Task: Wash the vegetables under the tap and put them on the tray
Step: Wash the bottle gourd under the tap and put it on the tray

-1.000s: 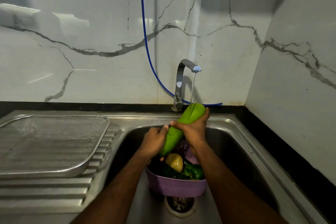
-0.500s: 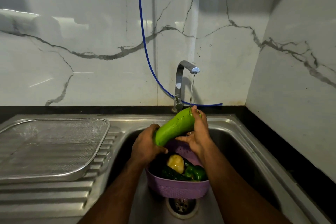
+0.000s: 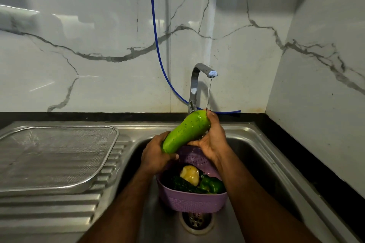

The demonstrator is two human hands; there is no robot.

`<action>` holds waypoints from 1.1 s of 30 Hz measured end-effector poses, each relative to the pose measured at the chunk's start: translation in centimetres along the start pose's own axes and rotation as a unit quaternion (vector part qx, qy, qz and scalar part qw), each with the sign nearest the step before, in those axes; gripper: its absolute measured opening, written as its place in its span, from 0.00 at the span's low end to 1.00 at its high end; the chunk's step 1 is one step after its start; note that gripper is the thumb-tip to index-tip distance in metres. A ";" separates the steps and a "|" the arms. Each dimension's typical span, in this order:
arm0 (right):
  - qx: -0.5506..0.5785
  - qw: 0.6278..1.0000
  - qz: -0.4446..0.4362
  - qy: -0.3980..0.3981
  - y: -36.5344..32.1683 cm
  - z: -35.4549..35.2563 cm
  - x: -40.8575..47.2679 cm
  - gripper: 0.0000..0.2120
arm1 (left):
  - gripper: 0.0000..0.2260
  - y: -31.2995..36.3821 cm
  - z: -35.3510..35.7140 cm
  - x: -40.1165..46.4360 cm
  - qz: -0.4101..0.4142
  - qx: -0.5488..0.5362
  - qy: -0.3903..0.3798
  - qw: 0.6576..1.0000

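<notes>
- Head view: water falls in a thin stream from the chrome tap [image 3: 199, 77] at the far edge of the steel sink [image 3: 262, 156] onto the far, thick end of a long pale-green gourd [image 3: 185, 131].
- The gourd is held tilted above the sink, its far end raised under the stream and its near end lower and to the left.
- The left hand [image 3: 156, 156] grips the near end, fingers curled round it from below and the thumb lying across the near side.
- The right hand [image 3: 212, 140] cups the far end, fingers wrapped over the wet tip and the thumb reaching left along the underside.
- A purple plastic colander [image 3: 193, 201] stands in the sink just beneath the hands, over the drain [image 3: 196, 221].
- Inside the colander lie a yellowish potato [image 3: 190, 174], a green capsicum [image 3: 212, 184] to its right, and a dark green cucumber [image 3: 183, 185] near and left of the potato.
- A steel mesh tray [image 3: 59, 156] rests on the ribbed drainboard [image 3: 49, 209] to the left of the basin, well apart from the gourd.
- A blue hose [image 3: 156, 41] hangs down the marble-patterned wall [image 3: 98, 25] behind the tap.
</notes>
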State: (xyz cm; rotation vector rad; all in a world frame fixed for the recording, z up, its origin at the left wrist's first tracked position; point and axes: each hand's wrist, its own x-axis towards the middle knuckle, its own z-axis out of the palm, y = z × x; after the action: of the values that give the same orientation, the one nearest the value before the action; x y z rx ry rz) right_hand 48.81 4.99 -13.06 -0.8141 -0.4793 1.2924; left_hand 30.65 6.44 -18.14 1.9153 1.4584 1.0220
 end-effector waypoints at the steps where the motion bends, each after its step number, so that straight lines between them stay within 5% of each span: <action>1: -0.004 1.000 0.000 0.015 -0.2 0.1 -0.1 0.20 | 0.41 0.0 0.1 0.0 0.000 0.004 -0.001 1.000; 6: -0.015 0.997 0.009 0.077 -1.0 0.1 -0.2 0.18 | 0.41 0.5 0.2 -0.1 0.006 0.031 -0.016 0.999; 13: 0.009 0.997 -0.006 -0.073 -1.0 -1.5 -0.5 0.16 | 0.40 0.8 0.1 0.0 -0.030 0.010 -0.024 0.999; 17: -0.146 0.984 -0.091 0.036 -1.0 -0.2 -0.3 0.11 | 0.40 1.2 0.5 -0.1 -0.026 -0.003 -0.022 0.999; 22: -0.474 0.806 -0.328 0.134 -0.5 -1.3 0.0 0.18 | 0.36 2.1 0.1 -0.4 0.021 0.117 0.042 0.992; 27: -0.738 0.575 -0.339 0.101 1.0 -2.0 0.1 0.22 | 0.34 3.3 0.4 -0.7 0.068 0.201 0.044 0.976; 33: -0.799 0.491 -0.345 0.040 1.5 -1.3 -1.4 0.32 | 0.22 4.4 1.2 -1.0 0.045 0.156 0.036 0.986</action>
State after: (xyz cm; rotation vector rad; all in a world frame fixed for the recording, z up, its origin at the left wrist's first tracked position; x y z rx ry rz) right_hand 48.49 3.38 -14.84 -1.8562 -1.8070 -0.3857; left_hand 33.99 4.27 -15.64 2.1998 1.6670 0.9558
